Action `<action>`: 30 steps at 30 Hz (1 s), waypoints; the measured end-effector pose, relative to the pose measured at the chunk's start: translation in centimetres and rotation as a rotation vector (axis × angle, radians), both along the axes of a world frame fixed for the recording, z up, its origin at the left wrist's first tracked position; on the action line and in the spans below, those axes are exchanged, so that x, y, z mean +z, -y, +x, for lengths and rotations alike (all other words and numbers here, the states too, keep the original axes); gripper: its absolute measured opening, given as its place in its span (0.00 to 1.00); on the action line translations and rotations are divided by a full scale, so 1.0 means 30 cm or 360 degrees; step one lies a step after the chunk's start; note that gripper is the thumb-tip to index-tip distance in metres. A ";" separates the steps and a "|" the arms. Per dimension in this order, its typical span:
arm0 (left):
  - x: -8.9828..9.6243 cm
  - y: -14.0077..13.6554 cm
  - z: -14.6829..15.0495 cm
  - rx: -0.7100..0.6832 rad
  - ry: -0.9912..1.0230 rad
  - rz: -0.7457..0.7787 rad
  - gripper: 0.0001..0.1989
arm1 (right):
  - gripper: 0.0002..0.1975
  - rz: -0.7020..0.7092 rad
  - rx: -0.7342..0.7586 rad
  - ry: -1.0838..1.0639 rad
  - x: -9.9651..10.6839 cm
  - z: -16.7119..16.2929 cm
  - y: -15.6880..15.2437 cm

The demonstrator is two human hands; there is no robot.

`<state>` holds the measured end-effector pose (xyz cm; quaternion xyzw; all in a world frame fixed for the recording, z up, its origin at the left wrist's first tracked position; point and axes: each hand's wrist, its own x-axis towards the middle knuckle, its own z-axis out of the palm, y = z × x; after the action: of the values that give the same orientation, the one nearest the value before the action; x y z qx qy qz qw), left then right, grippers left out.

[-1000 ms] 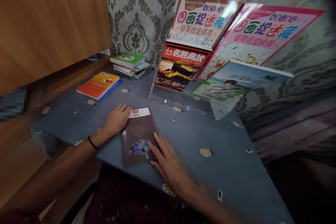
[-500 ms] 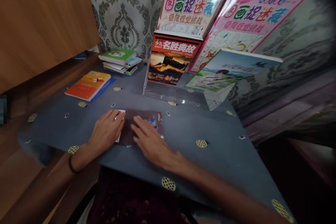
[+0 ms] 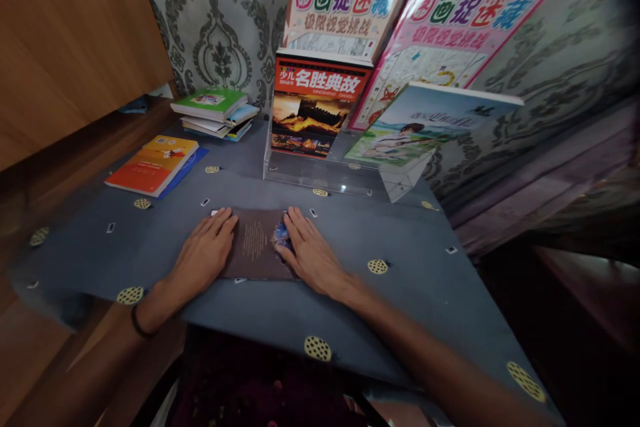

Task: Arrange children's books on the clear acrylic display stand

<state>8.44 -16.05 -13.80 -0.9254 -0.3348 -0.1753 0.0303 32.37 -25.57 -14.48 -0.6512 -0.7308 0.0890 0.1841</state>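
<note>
A dark brown book (image 3: 254, 243) lies flat near the table's front edge, with small pale lines of print and a blue picture toward its right side. My left hand (image 3: 206, 248) rests flat over its left end, fingers stretched out. Across the right end lies my right hand (image 3: 316, 252), its fingers extended and its thumb over the blue picture. Both palms hide the book's two ends. Neither hand grips anything.
Behind the book stands a clear acrylic stand (image 3: 325, 181) holding several upright books. An orange book (image 3: 153, 165) on a blue one lies at left, before a stack of books (image 3: 213, 105). A patterned grey-blue cloth (image 3: 410, 320) covers the table.
My right hand has slid right, from the middle of the brown book to its right end, uncovering the print. My left hand stays at the left end. The view has shifted slightly.
</note>
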 end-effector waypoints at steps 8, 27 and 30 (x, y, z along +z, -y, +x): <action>0.030 0.064 -0.006 -0.0493 -0.0240 0.0118 0.37 | 0.33 0.0013 0.0021 -0.0020 0.029 0.039 0.022; 0.337 0.021 0.037 -0.0180 0.0506 -0.0465 0.14 | 0.31 0.0012 -0.0049 -0.1933 0.051 0.101 -0.037; 0.387 0.023 0.065 -0.0047 0.0841 -0.0727 0.14 | 0.25 0.0016 -0.0004 -0.2172 0.080 0.062 -0.025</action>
<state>10.39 -16.74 -2.20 -0.8357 -0.3482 -0.3298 -0.2677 34.24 -24.81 -12.07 -0.4494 -0.4508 0.4762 0.6067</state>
